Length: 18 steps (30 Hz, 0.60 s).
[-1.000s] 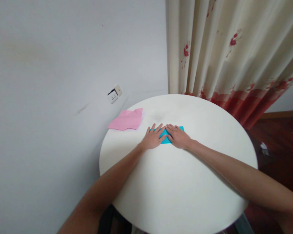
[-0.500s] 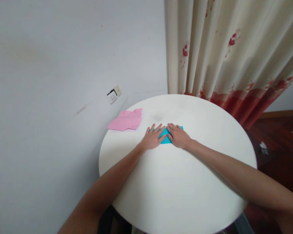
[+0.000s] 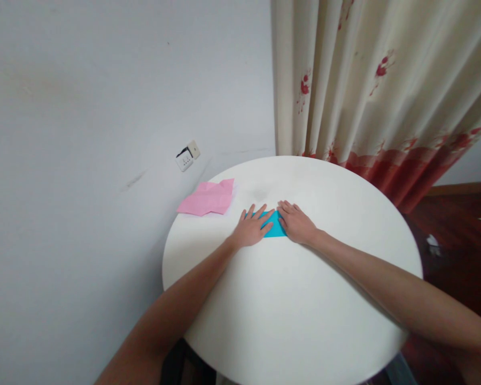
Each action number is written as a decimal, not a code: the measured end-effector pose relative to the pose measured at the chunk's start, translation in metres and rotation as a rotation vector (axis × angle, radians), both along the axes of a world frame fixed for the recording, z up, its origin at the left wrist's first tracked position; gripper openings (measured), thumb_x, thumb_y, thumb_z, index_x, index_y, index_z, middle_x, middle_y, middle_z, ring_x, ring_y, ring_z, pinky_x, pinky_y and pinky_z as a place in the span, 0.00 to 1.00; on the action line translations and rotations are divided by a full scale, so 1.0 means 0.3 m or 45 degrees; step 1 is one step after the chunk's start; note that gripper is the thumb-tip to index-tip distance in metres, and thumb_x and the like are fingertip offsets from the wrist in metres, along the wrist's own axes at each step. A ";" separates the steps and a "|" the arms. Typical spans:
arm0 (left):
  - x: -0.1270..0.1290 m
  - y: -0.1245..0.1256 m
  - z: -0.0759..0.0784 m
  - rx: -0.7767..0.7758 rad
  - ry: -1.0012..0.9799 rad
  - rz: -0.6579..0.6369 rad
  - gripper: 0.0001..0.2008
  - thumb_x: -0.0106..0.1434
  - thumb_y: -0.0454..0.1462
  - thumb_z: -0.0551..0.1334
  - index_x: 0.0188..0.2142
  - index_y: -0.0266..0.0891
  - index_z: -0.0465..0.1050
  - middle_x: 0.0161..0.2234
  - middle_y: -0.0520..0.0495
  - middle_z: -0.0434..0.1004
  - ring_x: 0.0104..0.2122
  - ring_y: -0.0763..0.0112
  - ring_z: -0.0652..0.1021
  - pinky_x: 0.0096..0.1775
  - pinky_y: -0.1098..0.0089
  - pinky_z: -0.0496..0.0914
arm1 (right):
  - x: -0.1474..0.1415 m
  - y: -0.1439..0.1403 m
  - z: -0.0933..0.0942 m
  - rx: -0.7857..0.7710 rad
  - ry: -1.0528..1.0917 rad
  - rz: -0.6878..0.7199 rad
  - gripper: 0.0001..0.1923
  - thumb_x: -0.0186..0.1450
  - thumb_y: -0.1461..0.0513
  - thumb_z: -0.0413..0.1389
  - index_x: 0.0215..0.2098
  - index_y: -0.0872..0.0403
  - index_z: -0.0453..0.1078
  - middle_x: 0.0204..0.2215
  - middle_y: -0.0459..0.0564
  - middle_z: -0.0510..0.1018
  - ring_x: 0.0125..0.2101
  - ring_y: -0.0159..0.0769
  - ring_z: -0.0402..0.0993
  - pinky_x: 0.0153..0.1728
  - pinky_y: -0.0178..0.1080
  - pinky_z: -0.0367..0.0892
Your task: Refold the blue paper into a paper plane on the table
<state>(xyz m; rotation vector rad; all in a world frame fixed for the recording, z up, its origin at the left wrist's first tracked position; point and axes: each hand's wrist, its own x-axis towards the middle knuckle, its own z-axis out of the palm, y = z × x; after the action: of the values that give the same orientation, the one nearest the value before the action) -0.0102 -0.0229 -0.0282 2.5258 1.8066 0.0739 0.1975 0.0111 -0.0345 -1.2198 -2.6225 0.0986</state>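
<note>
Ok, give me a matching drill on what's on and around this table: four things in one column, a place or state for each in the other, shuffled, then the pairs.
Things:
1. blue paper
2. pink paper
3. curtain
4. socket

Places or states:
A. on the wall, left of the table
B. flat under both hands, left hand and right hand
C. hangs behind the table's far right edge
D. lies untouched at the table's far left edge

Pairs: 1-B, 2-D, 3-C, 4-A
</note>
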 end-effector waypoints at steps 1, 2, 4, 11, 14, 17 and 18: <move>0.000 -0.001 0.001 0.001 0.004 0.000 0.29 0.74 0.53 0.43 0.72 0.58 0.46 0.73 0.54 0.44 0.70 0.40 0.49 0.65 0.38 0.49 | -0.004 -0.005 0.001 -0.008 0.002 0.022 0.28 0.74 0.60 0.40 0.68 0.67 0.56 0.70 0.64 0.56 0.70 0.49 0.50 0.67 0.51 0.49; 0.001 -0.001 0.001 0.003 0.008 -0.002 0.29 0.74 0.53 0.44 0.72 0.57 0.47 0.73 0.53 0.44 0.70 0.40 0.49 0.65 0.38 0.49 | -0.008 -0.009 0.003 -0.023 0.003 0.043 0.29 0.74 0.60 0.41 0.69 0.67 0.56 0.70 0.64 0.56 0.70 0.48 0.50 0.68 0.50 0.49; 0.001 -0.001 0.002 0.010 0.013 -0.005 0.29 0.75 0.52 0.44 0.72 0.55 0.47 0.73 0.52 0.44 0.70 0.40 0.49 0.65 0.38 0.49 | -0.013 -0.015 0.006 -0.052 0.006 0.074 0.30 0.74 0.59 0.42 0.69 0.67 0.55 0.70 0.64 0.56 0.69 0.48 0.51 0.68 0.50 0.50; 0.003 -0.004 0.004 0.014 0.016 -0.003 0.29 0.75 0.53 0.44 0.72 0.56 0.47 0.73 0.52 0.44 0.71 0.42 0.49 0.65 0.38 0.49 | -0.016 -0.017 0.014 -0.069 0.007 0.074 0.30 0.74 0.59 0.43 0.69 0.67 0.55 0.69 0.64 0.56 0.69 0.48 0.51 0.68 0.50 0.49; 0.006 -0.005 0.001 0.030 0.024 -0.042 0.28 0.76 0.50 0.42 0.72 0.51 0.47 0.73 0.48 0.45 0.71 0.46 0.49 0.66 0.40 0.47 | -0.017 -0.015 0.011 -0.058 0.010 0.077 0.30 0.74 0.59 0.43 0.69 0.67 0.55 0.70 0.64 0.56 0.69 0.48 0.51 0.68 0.50 0.50; 0.007 -0.003 -0.004 0.007 0.001 -0.129 0.29 0.76 0.47 0.39 0.72 0.43 0.47 0.73 0.44 0.45 0.72 0.52 0.48 0.67 0.46 0.47 | -0.018 -0.013 0.007 -0.063 0.012 0.078 0.30 0.74 0.58 0.43 0.69 0.67 0.55 0.69 0.64 0.57 0.69 0.48 0.51 0.68 0.50 0.50; 0.007 -0.001 -0.005 -0.010 -0.015 -0.156 0.29 0.76 0.46 0.39 0.72 0.41 0.47 0.73 0.44 0.44 0.72 0.54 0.48 0.68 0.49 0.47 | -0.018 -0.012 0.006 -0.064 0.014 0.078 0.30 0.74 0.58 0.43 0.69 0.67 0.55 0.69 0.64 0.57 0.69 0.48 0.51 0.68 0.50 0.50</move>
<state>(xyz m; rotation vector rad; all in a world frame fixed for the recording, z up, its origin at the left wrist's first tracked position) -0.0082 -0.0234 -0.0296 2.6178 1.6402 0.0783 0.1922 0.0075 -0.0326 -1.1517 -2.6631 0.1833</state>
